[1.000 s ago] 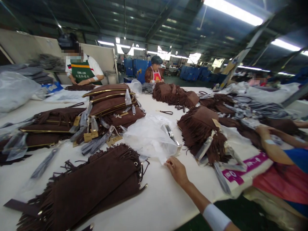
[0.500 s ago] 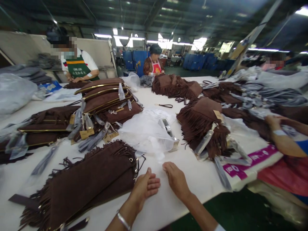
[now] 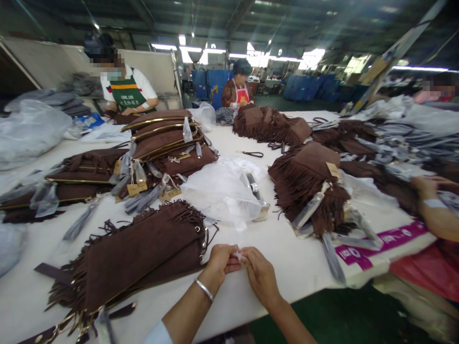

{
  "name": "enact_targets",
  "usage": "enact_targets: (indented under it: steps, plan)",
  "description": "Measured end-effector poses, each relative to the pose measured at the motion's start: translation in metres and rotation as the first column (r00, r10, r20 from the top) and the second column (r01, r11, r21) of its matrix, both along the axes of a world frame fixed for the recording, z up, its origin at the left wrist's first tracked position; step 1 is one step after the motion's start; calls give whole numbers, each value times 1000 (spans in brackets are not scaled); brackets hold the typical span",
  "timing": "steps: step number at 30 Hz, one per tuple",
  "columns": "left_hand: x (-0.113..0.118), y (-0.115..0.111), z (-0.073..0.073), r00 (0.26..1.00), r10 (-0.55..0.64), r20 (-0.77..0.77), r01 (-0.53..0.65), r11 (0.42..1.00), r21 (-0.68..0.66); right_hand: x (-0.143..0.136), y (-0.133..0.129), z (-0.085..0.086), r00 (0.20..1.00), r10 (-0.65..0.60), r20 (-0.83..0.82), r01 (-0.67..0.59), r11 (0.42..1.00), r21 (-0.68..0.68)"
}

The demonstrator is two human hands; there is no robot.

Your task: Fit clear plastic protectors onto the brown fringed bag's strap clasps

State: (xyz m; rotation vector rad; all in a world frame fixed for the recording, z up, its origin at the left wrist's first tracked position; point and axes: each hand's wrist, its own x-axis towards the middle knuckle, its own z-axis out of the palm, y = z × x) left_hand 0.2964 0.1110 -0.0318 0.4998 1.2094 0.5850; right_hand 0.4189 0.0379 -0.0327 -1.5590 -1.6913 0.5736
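Observation:
My left hand, with a silver bangle on its wrist, meets my right hand above the near part of the white table. The fingers of both are closed in a pinch on a small bit of clear plastic film. Just beyond them lies a heap of thin translucent plastic bags, with a metal tape dispenser at its right side. Left of my hands, a brown fringed handbag lies flat on the table. Whether the film joins the heap of bags is unclear.
Zipped brown bags are stacked at the left. More fringed bags lie at the right, and a wrist strap lies beyond the dispenser. A co-worker's arm reaches in from the right. Two people in aprons work across the table.
My hands have come together and their fingers have closed on the bit of clear film. Before, the left hand was open and apart from the right. The view has shifted slightly left.

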Motion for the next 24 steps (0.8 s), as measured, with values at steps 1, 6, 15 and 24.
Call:
enact_targets:
  steps: [1,6,15,24]
  plan:
    - [0,0,-1,1000,-2,-9,2,1000,-1,1,0,-1,999,-30,-36,29,999,-24]
    - [1,0,-3,999,-1,-42,2,1000,11,9,5,-3,968,-112,-223,62,973,-221]
    - [-11,-17,9,991,64,118,-80,988,133,-20,-31,11,985,119,-122,-140,973,-181]
    - [-83,-76,23,1000,-19,-24,25,952,306,-56,-34,8,433,-562,-705,-321,635,-703]
